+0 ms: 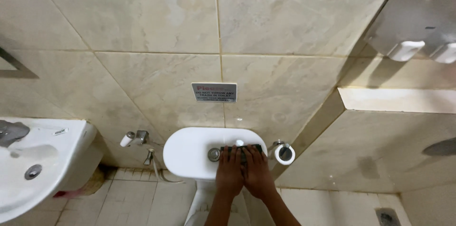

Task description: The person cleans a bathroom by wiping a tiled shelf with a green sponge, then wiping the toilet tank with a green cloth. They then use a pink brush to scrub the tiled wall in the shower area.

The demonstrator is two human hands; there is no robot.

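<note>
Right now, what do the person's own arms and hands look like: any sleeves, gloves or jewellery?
Both forearms are bare as far as the frame shows; no sleeve edge is visible. The left hand and right hand are ungloved, seen from the back. No ring, watch or bracelet is discernible, though the view is too small to rule out something thin.

Left hand [229,170], right hand [258,173] side by side, palms down, forearms extended.

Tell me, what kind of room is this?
A bathroom, most likely a shared one. You can see a white toilet tank, a washbasin and a toilet paper roll. Both hands press a dark cloth on the tank.
</note>
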